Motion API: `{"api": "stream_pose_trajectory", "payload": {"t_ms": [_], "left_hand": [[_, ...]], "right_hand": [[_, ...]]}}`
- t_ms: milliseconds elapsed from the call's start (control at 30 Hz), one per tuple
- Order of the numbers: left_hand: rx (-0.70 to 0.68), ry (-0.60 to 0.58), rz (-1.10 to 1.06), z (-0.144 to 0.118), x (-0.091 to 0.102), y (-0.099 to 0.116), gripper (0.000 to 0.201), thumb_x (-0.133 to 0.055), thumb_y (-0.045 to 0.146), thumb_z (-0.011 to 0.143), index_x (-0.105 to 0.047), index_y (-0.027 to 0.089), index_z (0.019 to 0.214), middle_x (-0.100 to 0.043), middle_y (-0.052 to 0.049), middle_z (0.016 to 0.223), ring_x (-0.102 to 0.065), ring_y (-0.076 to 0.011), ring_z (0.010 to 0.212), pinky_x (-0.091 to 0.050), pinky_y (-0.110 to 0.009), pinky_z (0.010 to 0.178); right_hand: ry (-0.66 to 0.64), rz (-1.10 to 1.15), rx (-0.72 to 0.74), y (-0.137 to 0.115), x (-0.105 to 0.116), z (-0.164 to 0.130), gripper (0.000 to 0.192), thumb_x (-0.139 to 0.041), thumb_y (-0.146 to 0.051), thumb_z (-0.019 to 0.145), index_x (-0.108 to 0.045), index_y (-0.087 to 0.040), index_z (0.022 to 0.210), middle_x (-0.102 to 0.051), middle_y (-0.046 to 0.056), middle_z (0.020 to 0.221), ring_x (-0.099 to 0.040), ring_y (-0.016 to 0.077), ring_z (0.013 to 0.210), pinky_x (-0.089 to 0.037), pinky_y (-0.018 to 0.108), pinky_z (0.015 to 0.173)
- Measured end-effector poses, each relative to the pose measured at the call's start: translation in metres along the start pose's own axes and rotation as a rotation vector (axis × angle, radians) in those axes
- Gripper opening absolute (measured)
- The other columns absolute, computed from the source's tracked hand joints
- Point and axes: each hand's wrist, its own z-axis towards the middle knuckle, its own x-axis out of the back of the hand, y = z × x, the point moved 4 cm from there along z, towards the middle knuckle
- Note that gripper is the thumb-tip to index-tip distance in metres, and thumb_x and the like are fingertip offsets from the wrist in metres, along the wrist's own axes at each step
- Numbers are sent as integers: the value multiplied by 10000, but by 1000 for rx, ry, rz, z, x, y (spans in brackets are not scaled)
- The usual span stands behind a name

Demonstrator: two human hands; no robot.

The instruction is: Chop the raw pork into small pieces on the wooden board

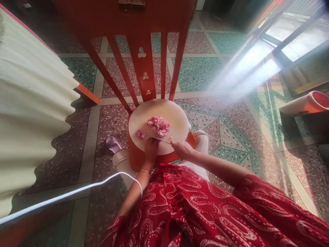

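You were mid-cut: right hand (182, 148) gripped the knife (159, 139), left hand (151, 145) pinned a meat piece (140, 133) near the chopping board's (174, 115) front edge; next needed careful slicing.

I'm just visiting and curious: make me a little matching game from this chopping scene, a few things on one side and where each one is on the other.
Things:
1. knife
2. pile of chopped meat
3. small meat piece
4. cutting board

Places:
A. on the orange stool
B. in the right hand
C. middle of the board
D. beside the left hand's fingers

Pairs: 1-B, 2-C, 3-D, 4-A
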Motion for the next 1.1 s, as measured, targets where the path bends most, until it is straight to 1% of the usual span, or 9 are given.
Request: {"api": "stream_pose_trajectory", "payload": {"t_ms": [100, 200, 333, 400, 533, 633, 800, 1000, 1100], "left_hand": [[-19, 5, -25, 0, -4, -2, 243, -455, 304, 912, -640, 187, 1017, -625, -103, 920, -555, -238, 894, -465, -386, 799], [-17, -29, -85, 1, -8, -5, 220, -462, 276, 907, -645, 185, 988, -636, -97, 923, -560, -233, 893, -466, -389, 805], [-5, -71, -155, 2, -8, -5, 190, -475, 246, 897, -642, 194, 971, -645, -84, 930, -562, -230, 909, -455, -397, 848], [5, -62, -154, 2, -7, -4, 197, -468, 247, 901, -644, 191, 971, -644, -83, 929, -564, -226, 906, -455, -395, 848], [13, -28, -151, 0, -4, -1, 226, -445, 246, 912, -646, 175, 988, -633, -93, 982, -553, -219, 962, -463, -384, 872], [16, -3, -153, 2, -2, 0, 240, -430, 257, 919, -650, 177, 968, -630, -87, 976, -546, -216, 976, -462, -383, 888], [24, 12, -109, 3, 7, 5, 242, -427, 264, 919, -651, 187, 968, -614, -103, 1013, -544, -228, 998, -455, -395, 882], [81, 18, -68, -2, 9, 7, 245, -438, 300, 918, -647, 186, 978, -618, -122, 979, -558, -235, 938, -461, -404, 841], [73, 14, -97, -1, 6, 5, 242, -442, 305, 920, -643, 189, 986, -625, -110, 961, -560, -231, 930, -466, -390, 832]], "right_hand": [[-10, -23, 11, 0, 6, 6, 482, -336, -117, 904, -316, -148, 1385, -682, 145, 919, -675, 253, 854, -507, 334, 676], [-14, -3, 64, -12, 15, 27, 412, -318, -110, 913, -396, -170, 1312, -676, 142, 962, -663, 236, 909, -498, 310, 714], [38, 56, 152, -29, 21, 50, 507, -357, -119, 897, -296, -177, 1397, -661, 140, 1036, -647, 240, 951, -490, 299, 717], [35, 43, 138, -23, 15, 47, 500, -357, -124, 900, -302, -178, 1395, -662, 138, 1020, -651, 238, 933, -487, 290, 696], [-60, -17, 26, 9, -3, 22, 500, -379, -144, 906, -300, -176, 1399, -679, 109, 894, -672, 229, 828, -478, 272, 640], [-55, -19, 6, 22, -2, 12, 447, -378, -192, 930, -344, -198, 1375, -681, 104, 890, -675, 226, 817, -471, 265, 631], [23, -3, -18, 12, 10, 14, 315, -309, -247, 972, -464, -206, 1243, -683, 106, 878, -675, 228, 842, -472, 270, 643], [-18, -42, 22, 5, 6, 6, 477, -400, -146, 911, -323, -172, 1381, -679, 105, 818, -685, 250, 817, -498, 312, 655], [-18, -38, 33, -5, 10, 14, 448, -389, -126, 897, -380, -169, 1343, -673, 137, 928, -677, 249, 861, -506, 314, 673]]}}
